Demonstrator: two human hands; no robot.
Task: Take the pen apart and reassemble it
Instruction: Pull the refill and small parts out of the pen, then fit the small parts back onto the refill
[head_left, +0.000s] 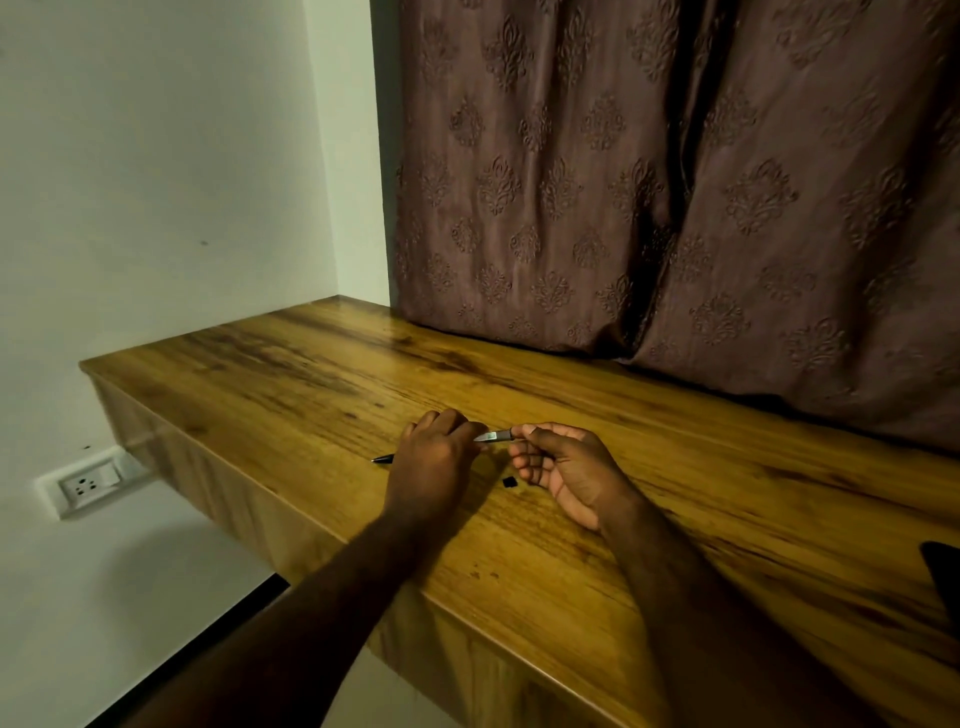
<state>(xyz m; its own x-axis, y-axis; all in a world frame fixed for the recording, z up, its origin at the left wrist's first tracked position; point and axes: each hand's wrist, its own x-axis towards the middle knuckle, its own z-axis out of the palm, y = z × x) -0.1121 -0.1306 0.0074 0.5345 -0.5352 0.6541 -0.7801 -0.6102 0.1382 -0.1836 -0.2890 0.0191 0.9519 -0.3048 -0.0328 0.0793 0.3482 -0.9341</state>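
My right hand (558, 467) pinches a short silvery pen part (492, 435) between thumb and forefinger, just above the wooden desk (311, 374). Its pointed end faces my left hand (436, 452), which rests knuckles-up on the desk with fingers curled; I cannot see whether it grips anything. A dark pen piece with a tapered tip (383, 458) pokes out from under the left hand's left side. A small black pen part (510, 482) lies loose on the desk between the two hands.
A brown patterned curtain (675, 182) hangs along the desk's back edge. A white wall socket (85, 486) sits low on the left wall. A dark object (943, 577) juts in at the right edge. The desk's front edge runs diagonally beneath my forearms.
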